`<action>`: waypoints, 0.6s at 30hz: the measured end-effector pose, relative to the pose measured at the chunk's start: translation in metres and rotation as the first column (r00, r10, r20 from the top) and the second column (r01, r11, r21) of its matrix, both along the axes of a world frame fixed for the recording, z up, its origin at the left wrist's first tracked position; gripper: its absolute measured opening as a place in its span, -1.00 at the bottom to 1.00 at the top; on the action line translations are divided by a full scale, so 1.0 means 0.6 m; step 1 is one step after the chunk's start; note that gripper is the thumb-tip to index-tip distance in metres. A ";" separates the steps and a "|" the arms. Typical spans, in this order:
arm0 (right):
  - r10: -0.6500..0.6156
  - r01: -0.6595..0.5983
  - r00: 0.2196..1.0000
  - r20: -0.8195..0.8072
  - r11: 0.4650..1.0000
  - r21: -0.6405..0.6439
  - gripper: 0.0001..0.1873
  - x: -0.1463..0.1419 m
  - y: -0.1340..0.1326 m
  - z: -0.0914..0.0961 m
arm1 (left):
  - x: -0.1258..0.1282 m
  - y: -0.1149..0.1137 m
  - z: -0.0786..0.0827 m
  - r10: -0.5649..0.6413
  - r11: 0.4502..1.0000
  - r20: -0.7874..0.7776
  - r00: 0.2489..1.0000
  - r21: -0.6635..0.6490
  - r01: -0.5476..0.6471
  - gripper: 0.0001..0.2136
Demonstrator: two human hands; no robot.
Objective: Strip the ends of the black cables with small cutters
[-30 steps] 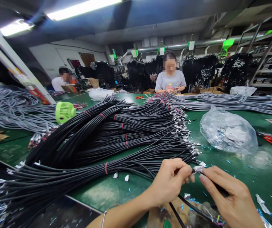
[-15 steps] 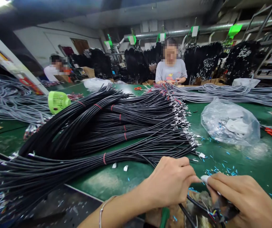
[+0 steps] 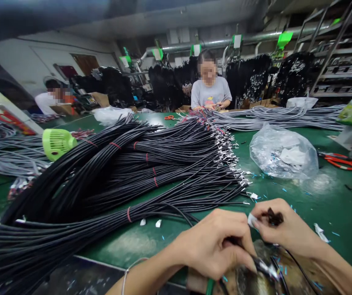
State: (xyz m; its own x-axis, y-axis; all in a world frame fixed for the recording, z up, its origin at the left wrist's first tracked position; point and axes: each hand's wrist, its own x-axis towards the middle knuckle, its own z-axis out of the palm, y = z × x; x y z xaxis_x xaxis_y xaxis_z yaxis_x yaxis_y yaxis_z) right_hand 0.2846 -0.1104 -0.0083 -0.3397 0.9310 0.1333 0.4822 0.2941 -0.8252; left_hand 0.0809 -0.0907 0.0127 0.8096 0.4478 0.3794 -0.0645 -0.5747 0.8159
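Observation:
My left hand (image 3: 220, 241) is closed, pinching a black cable end (image 3: 264, 267) where shiny foil and thin wires show. Right beside it, my right hand (image 3: 276, 223) is closed around a crumpled black scrap (image 3: 275, 216). A small white piece (image 3: 251, 220) sits at the right fingertips, close to the left knuckles; whether it is worn or held I cannot tell. Under both hands lies a worn board or block, partly covered by them, with blue bits on it. Left of my hands stretches a bundle of black cables (image 3: 102, 219) tied with a red band.
A clear plastic bag (image 3: 283, 153) with scraps lies to the right, near red-handled pliers (image 3: 340, 160). Grey cables (image 3: 274, 116) run across the back of the green table (image 3: 133, 246). A green fan (image 3: 58, 144) stands at left. A co-worker (image 3: 211, 88) sits opposite.
My right hand has moved up and left from the cable wires, with the black scrap now showing in it. My left fingers have shifted down onto the cable end. The view has turned slightly right.

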 end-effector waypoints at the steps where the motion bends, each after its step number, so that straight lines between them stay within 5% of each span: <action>1: -0.050 0.050 0.999 -0.015 0.999 -0.012 -0.79 0.001 0.006 -0.003 | 0.000 -0.002 0.001 -0.011 0.999 0.027 1.000 -0.041 0.012 -0.83; 4: -0.129 0.130 0.991 -0.022 0.990 0.054 -0.79 0.017 0.005 0.004 | 0.000 -0.005 0.006 0.087 0.994 0.019 0.996 -0.061 -0.086 -0.80; 7: 0.041 -0.036 0.999 -0.018 0.968 0.250 -0.92 0.028 -0.018 0.029 | -0.002 -0.005 0.008 0.154 0.987 -0.011 0.988 -0.043 -0.155 -0.75; 10: 0.163 -0.168 0.986 0.047 0.898 0.406 -0.70 0.020 -0.039 0.041 | -0.001 -0.002 0.005 0.183 0.979 -0.018 0.983 -0.091 -0.183 -0.72; 14: 0.073 -0.136 0.989 0.127 0.778 0.614 -0.62 -0.002 -0.045 0.021 | 0.000 0.003 -0.004 0.190 0.962 -0.040 0.981 -0.191 -0.195 -0.69; 18: -0.080 0.046 0.997 0.009 0.657 0.752 -0.61 -0.016 -0.044 -0.009 | 0.003 0.006 -0.012 0.155 0.912 -0.049 0.987 -0.378 -0.161 -0.64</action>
